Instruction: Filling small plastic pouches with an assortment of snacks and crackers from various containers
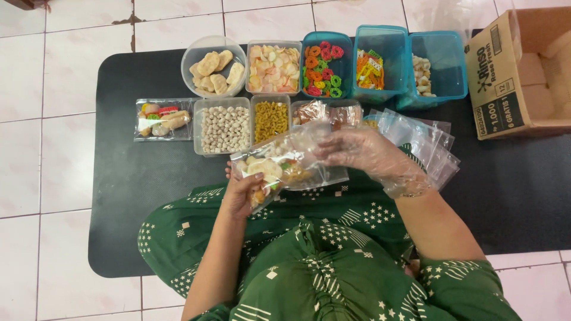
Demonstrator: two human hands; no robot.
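- The clear snack bag lies between both hands, just in front of the tub of pale round balls, its long axis running left to right and tilted slightly.
- The left hand, bare, is clenched on the bag's filled lower-left end.
- The right hand, in a thin plastic glove, pinches the bag's upper right edge with curled fingers.
- Empty bags lie right of that tub.
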